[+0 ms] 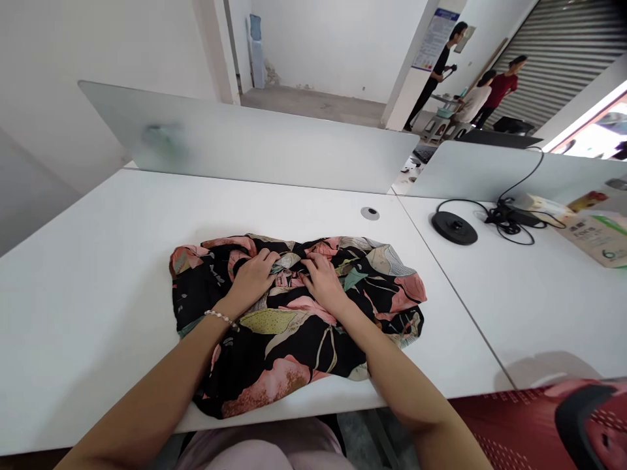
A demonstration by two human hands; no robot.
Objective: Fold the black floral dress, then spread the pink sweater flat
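Observation:
A black garment (294, 339) with large pink, green and beige flowers and leaves lies bunched on the white table. Its kind is not clear from the folds. My left hand (255, 277) rests on its upper middle, fingers bent and closed on the cloth. Facing it, a short gap to the right, my right hand (323, 281) grips the same garment with thumb and fingers drawn together. Between the two hands the cloth is gathered, and a small pink piece of it shows. A white bead bracelet (220, 316) circles my left wrist.
Frosted divider panels (264, 143) edge the back of the white table (98, 261). To the right lie a round black base (454, 228), tangled black cables (512, 215) and a tissue pack (597, 238). A red chair (529, 424) stands lower right. Several people are in the background.

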